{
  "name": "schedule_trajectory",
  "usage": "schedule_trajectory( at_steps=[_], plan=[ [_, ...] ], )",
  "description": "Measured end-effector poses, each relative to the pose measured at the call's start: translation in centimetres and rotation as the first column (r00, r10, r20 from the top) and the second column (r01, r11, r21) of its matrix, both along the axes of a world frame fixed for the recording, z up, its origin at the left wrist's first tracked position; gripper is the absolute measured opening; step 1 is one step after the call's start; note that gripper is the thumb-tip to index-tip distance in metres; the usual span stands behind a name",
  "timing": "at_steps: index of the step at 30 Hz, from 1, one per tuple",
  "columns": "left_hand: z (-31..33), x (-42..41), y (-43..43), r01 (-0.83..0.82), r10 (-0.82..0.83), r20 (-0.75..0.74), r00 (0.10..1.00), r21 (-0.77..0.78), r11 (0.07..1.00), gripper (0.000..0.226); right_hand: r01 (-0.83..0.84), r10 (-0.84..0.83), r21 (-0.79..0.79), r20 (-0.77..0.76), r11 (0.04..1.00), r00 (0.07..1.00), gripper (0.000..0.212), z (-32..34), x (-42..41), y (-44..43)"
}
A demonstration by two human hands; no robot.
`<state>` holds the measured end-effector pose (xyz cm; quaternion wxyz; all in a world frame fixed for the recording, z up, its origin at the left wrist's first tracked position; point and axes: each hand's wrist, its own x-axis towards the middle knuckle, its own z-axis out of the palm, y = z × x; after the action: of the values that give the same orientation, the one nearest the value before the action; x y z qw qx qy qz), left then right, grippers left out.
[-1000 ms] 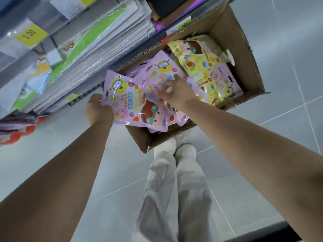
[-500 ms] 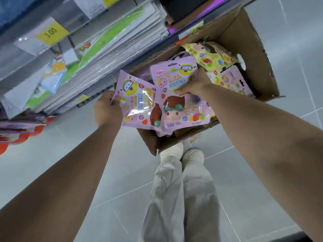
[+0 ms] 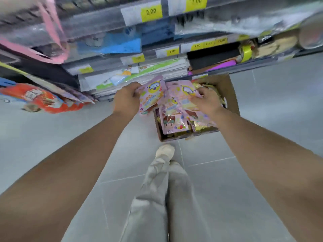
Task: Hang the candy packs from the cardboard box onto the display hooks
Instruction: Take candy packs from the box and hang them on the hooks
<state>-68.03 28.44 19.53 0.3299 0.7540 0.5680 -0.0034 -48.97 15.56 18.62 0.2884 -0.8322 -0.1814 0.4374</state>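
head view: both hands are held up over the box [image 3: 231,95], with a bunch of pink packs between them.

left hand [image 3: 126,100]: its fingers are curled round the left edge of a pink pack [image 3: 152,95]. the pack tilts and its right edge overlaps the next pack. motion blur hides the fingertips.

right hand [image 3: 207,102]: its fingers are curled on the top right part of a second pack [image 3: 185,95], with the thumb side toward the left hand. more pink packs [image 3: 173,122] hang or lie just below both hands; it cannot be told whether they are gripped or rest in the box.

the box sits on the floor [image 3: 272,119], below and beyond the right hand. its right wall stands just right of that hand. its near edge lies below the wrists, just beyond a shoe [image 3: 165,151]. yellow packs [image 3: 204,127] show inside, under the right wrist.

edges: the shelf [image 3: 132,79], stacked with flat goods, starts just beyond the left hand's knuckles and the box's far end. yellow price tags [image 3: 151,12] line the shelf fronts above both hands.

room: grey floor runs left of the left hand as far as the red packs [image 3: 40,99], which are well apart from it. more floor runs right of the box wall.
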Motion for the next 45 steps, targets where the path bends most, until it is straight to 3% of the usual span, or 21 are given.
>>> schedule_trajectory(
  at_steps=[4, 8, 10, 14, 17, 21, 25, 31, 34, 38, 44, 45],
  plan=[
    [8.2, -6.1, -1.6, 0.025, -0.024, -0.013, 1.000, 0.048, 0.999, 0.026, -0.099, 0.099, 0.012, -0.010, 0.995, 0.995, 0.025, 8.6, -5.0, 0.9],
    [15.2, -13.2, -1.4, 0.023, -0.015, -0.056, 0.998, 0.141, 0.990, 0.029, -0.115, 0.117, 0.033, -0.045, 0.993, 0.992, 0.014, 15.3, -10.7, 2.7],
    [17.7, -16.1, -0.4, 0.018, -0.007, -0.068, 0.998, 0.161, 0.987, 0.029, -0.129, 0.134, 0.058, -0.096, 0.990, 0.986, 0.020, 17.5, -13.7, 4.1],
    [20.8, -22.1, 2.9, -0.115, 0.105, 0.107, 0.989, 0.093, 0.989, 0.026, -0.260, 0.275, 0.118, -0.134, 0.958, 0.952, 0.028, 21.9, -19.8, 8.0],
    [21.9, -26.2, 5.9, -0.123, 0.104, 0.190, 0.976, 0.093, 0.988, 0.025, -0.301, 0.320, 0.143, -0.137, 0.943, 0.937, 0.024, 23.7, -23.5, 11.5],
    [21.4, -31.1, 10.1, -0.079, 0.065, 0.188, 0.980, 0.069, 0.994, 0.026, -0.280, 0.292, 0.128, -0.089, 0.951, 0.952, 0.024, 23.2, -27.1, 15.4],
    [20.1, -34.8, 14.5, -0.069, 0.054, 0.184, 0.982, 0.077, 0.995, 0.028, -0.097, 0.107, 0.075, -0.138, 0.992, 0.985, 0.042, 21.4, -30.3, 16.8],
    [15.8, -36.2, 21.0, -0.026, 0.022, 0.110, 0.994, 0.039, 0.999, 0.026, 0.141, -0.115, 0.085, -0.261, 0.986, 0.958, 0.035, 18.5, -34.5, 18.5],
    [13.2, -35.1, 22.6, 0.015, -0.015, 0.043, 0.999, 0.009, 1.000, 0.024, 0.052, -0.042, 0.027, -0.284, 0.998, 0.958, 0.024, 15.9, -36.1, 20.3],
    [9.2, -32.8, 24.6, 0.004, -0.002, 0.045, 0.999, -0.048, 0.999, 0.028, -0.140, 0.147, 0.046, -0.204, 0.989, 0.968, 0.046, 11.8, -36.8, 22.7],
    [5.2, -29.4, 26.3, 0.079, -0.074, 0.087, 0.993, -0.058, 0.995, 0.042, -0.249, 0.250, 0.022, -0.074, 0.968, 0.966, 0.015, 7.9, -35.3, 26.5],
    [4.8, -29.1, 26.4, 0.062, -0.056, 0.096, 0.994, -0.053, 0.997, 0.041, -0.266, 0.267, 0.026, -0.070, 0.964, 0.961, 0.023, 7.5, -35.0, 26.9]
  ],
)
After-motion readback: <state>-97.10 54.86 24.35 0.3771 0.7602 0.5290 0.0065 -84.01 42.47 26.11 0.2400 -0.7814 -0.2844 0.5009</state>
